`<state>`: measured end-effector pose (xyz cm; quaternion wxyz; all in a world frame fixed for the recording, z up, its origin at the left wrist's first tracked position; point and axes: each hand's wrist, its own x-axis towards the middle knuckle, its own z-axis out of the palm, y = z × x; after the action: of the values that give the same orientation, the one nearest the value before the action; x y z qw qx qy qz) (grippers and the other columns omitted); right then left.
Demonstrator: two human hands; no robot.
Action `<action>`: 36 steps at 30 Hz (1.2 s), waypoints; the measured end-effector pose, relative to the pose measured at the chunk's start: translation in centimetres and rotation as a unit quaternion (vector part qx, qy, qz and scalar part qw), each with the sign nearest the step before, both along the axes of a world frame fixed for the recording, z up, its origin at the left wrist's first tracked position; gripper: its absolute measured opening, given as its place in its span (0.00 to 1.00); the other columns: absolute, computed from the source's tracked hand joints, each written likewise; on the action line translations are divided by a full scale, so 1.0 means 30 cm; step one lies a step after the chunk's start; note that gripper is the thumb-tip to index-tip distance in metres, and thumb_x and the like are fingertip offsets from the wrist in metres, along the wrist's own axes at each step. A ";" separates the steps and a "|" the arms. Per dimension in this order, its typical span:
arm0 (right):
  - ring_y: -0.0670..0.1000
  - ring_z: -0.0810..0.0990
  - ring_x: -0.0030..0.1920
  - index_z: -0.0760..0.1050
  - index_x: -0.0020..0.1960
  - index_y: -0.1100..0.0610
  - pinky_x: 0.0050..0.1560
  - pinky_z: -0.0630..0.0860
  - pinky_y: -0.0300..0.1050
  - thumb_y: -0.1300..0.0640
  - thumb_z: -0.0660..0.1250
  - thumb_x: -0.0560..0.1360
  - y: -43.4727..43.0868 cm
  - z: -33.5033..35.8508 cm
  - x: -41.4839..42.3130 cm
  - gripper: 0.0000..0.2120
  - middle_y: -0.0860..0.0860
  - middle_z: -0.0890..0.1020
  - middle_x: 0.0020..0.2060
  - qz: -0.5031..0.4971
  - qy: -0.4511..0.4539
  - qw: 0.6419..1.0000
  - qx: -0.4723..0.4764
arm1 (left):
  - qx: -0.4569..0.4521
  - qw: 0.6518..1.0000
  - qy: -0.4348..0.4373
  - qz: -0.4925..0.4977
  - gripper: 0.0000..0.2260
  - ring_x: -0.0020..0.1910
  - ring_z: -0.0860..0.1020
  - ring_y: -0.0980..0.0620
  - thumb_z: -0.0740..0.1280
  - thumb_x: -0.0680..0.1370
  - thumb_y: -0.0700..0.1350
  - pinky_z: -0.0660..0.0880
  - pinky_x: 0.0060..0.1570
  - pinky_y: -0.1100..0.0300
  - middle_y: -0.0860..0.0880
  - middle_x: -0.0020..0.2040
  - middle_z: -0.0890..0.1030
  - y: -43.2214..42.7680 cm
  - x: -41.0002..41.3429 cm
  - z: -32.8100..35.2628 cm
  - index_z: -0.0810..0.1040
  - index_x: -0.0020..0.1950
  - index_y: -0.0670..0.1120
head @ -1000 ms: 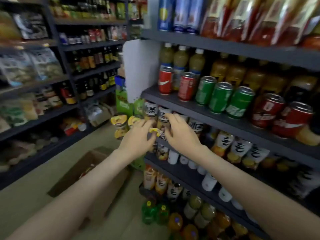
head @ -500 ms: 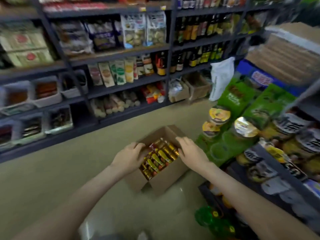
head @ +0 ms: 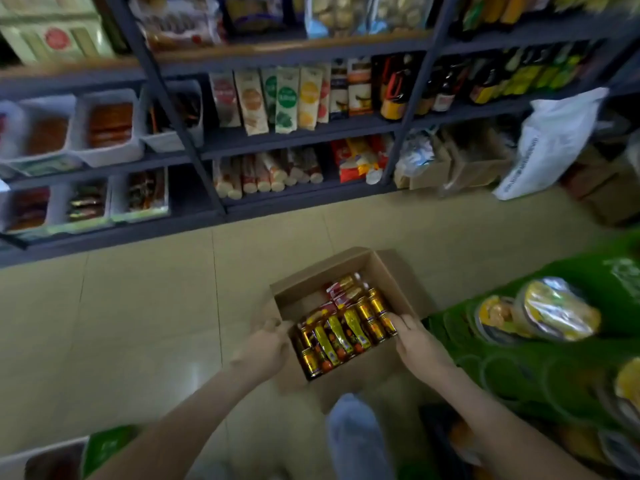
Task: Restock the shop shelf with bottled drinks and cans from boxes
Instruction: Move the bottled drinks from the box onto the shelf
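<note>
An open cardboard box point(head: 377, 271) sits on the floor and holds several small bottled drinks point(head: 343, 327) with gold caps and yellow and red labels, lying in rows. My left hand point(head: 266, 344) is at the box's left wall with its fingers bent over the rim beside the bottles; the fingertips are hidden. My right hand point(head: 415, 341) reaches over the right wall, fingertips touching the rightmost bottles. The drinks shelf is out of view.
A green display rack point(head: 540, 368) with foil-lidded cups stands close on the right. Across the tiled aisle runs a dark shelf unit point(head: 298, 136) with snacks and bottles. More cardboard boxes point(head: 478, 164) and a white bag point(head: 550, 140) lie at back right. My knee point(head: 353, 431) is below the box.
I turned away from the drinks shelf, where both hands were at a bottle, and down toward the box on the floor. Both hands have come down to the box's sides.
</note>
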<state>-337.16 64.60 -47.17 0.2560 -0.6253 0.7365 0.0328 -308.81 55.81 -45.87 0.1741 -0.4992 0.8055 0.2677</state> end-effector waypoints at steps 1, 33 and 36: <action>0.50 0.71 0.62 0.57 0.76 0.53 0.59 0.73 0.44 0.61 0.58 0.79 -0.049 -0.037 -0.033 0.26 0.50 0.69 0.66 0.015 0.001 1.000 0.020 | 0.014 1.000 -0.007 0.017 0.21 0.66 0.70 0.44 0.55 0.82 0.47 0.69 0.60 0.55 0.46 0.71 0.66 -0.030 -0.021 -0.042 0.59 0.76 0.50; 0.49 0.52 0.75 0.41 0.76 0.40 0.71 0.60 0.46 0.66 0.56 0.79 -0.863 -1.936 -0.249 0.37 0.47 0.54 0.76 0.098 -0.058 0.987 0.115 | 0.174 0.970 -0.081 -0.147 0.46 0.73 0.58 0.37 0.59 0.78 0.32 0.70 0.63 0.47 0.42 0.78 0.47 -0.654 -0.344 -2.153 0.30 0.70 0.70; 0.48 0.56 0.74 0.47 0.77 0.41 0.69 0.60 0.42 0.61 0.54 0.82 -0.900 -1.934 -0.210 0.30 0.46 0.58 0.75 0.105 -0.095 0.986 0.086 | 0.137 0.966 -0.130 -0.176 0.47 0.74 0.54 0.34 0.62 0.77 0.33 0.64 0.68 0.43 0.37 0.77 0.46 -0.676 -0.354 -2.126 0.29 0.71 0.67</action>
<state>-343.46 37.61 -105.19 0.3725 -0.6752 0.6335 0.0632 -319.45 35.52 -109.64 0.3884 -0.3520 0.8065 0.2734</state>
